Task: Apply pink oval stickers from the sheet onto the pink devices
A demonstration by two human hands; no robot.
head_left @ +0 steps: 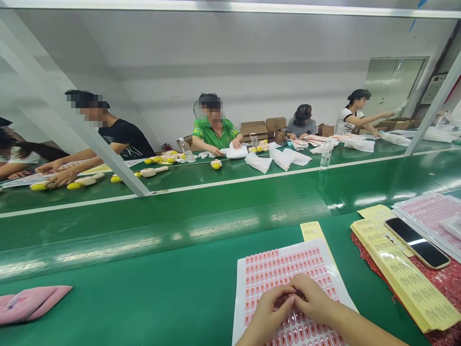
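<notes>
A white sheet (242,288) with rows of pink oval pieces, each with a red mark, lies on the green table. Over its lower middle my left hand (272,310) and my right hand (311,298) meet at the fingertips. The fingers of both are curled and closed together; whatever they hold, if anything, is hidden between them. A yellow label strip (310,231) sticks out from behind the sheet's top right edge.
Right of the sheet are stacked yellow label sheets (406,274), a phone (418,242) and more pink-piece sheets (428,211). Pink cloth (30,303) lies far left. Across the green conveyor (223,206), several people work behind bottles and white packets.
</notes>
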